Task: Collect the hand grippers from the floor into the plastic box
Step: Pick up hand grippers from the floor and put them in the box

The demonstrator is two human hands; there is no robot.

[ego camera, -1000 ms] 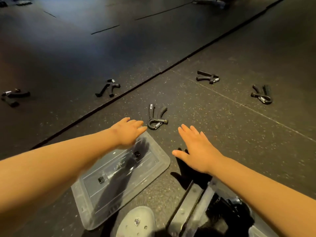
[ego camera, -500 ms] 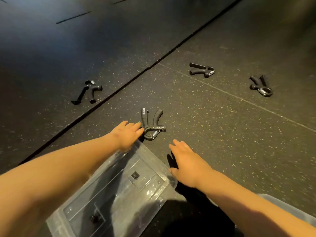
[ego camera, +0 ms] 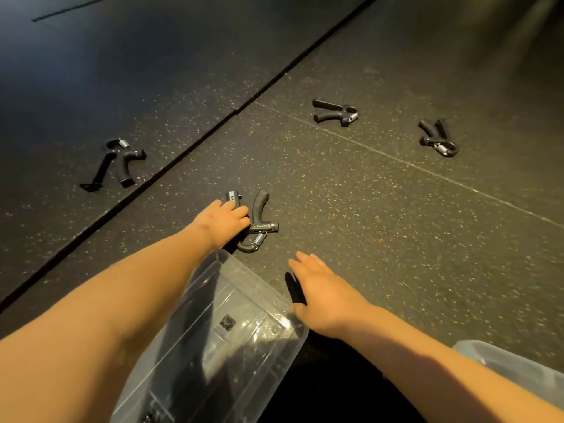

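Observation:
A black hand gripper (ego camera: 262, 222) with a metal spring lies on the dark speckled floor just beyond a clear plastic lid (ego camera: 244, 331). My left hand (ego camera: 224, 219) reaches over the lid, and its fingers are curled around that gripper's left handle. My right hand (ego camera: 323, 294) hovers flat and open beside the lid's right corner, holding nothing. Only a corner of the clear plastic box (ego camera: 500, 358) shows at the bottom right. Three more hand grippers lie farther out: one to the left (ego camera: 117, 163), one ahead (ego camera: 334, 112) and one at the far right (ego camera: 438, 138).
A dark seam (ego camera: 183, 154) between floor mats runs diagonally from lower left to upper right; the left hand gripper lies beyond it. A thin pale line (ego camera: 427, 170) crosses the mat on the right.
My left hand has moved forward from the lid's edge onto the nearest hand gripper and closed on its left handle. My view has moved forward. The right hand stays open beside the lid.

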